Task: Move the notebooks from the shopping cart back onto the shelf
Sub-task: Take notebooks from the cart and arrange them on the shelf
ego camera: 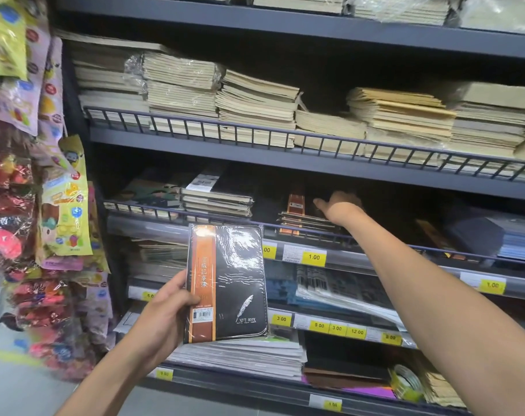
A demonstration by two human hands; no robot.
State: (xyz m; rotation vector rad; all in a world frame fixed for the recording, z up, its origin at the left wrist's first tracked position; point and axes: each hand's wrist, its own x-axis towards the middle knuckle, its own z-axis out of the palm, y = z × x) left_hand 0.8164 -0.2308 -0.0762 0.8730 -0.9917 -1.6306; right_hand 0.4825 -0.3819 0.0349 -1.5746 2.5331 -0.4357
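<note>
My left hand (168, 313) holds a black notebook (234, 283) with an orange spine band and a silver feather, wrapped in plastic, upright in front of the shelves. My right hand (337, 207) reaches into the middle shelf (360, 235) and rests on top of a short stack of matching black-and-orange notebooks (303, 220); its fingers lie deep in shadow and I cannot tell whether they grip anything. The shopping cart is out of view.
A wire rail runs along the shelf front. Left of the stack sits a pile of black notebooks (217, 198). Beige exercise books (255, 106) fill the shelf above. Yellow price tags (313, 257) line the edges. Hanging toy packets (66, 202) crowd the left side.
</note>
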